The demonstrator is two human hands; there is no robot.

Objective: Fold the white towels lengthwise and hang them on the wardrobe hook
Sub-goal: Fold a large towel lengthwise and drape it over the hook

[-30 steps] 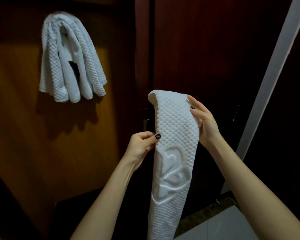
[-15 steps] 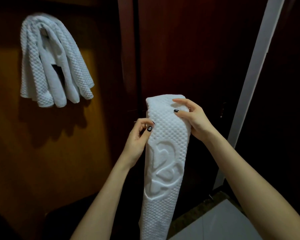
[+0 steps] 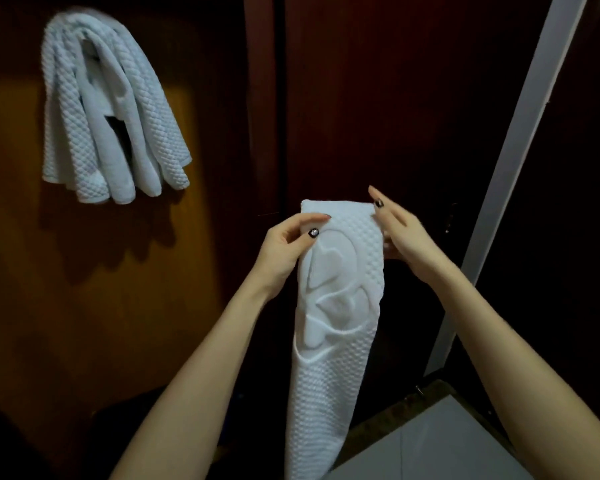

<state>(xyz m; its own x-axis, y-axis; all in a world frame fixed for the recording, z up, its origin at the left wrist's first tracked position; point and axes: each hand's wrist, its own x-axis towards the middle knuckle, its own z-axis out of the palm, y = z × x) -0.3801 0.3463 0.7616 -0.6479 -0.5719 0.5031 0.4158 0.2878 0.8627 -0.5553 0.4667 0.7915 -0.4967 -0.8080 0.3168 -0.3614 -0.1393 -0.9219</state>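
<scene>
White and bumpy, a long folded towel is held up in front of the dark wooden wardrobe door. The towel is folded into a narrow strip. Its top end is up between the two hands, and the rest hangs straight down to the bottom edge of the view. A smooth swirly shape is pressed into the cloth just below the top.

The left edge of the towel, near the top, is pinched by the left hand. The thumb lies on the front of the cloth and the fingers are curled behind it. A dark painted nail is seen on the thumb.

The right edge of the towel is touched by the right hand. The fingers are mostly straight and a little spread, and one fingertip rests on the top right corner. It cannot be told if the cloth is gripped by this hand or only touched.

More white towels are hung in a bunch high on the brown wardrobe panel, well apart from the held towel, at the upper left. The hook under them is hidden by the cloth.

A pale strip is seen leaning across the right side.
</scene>
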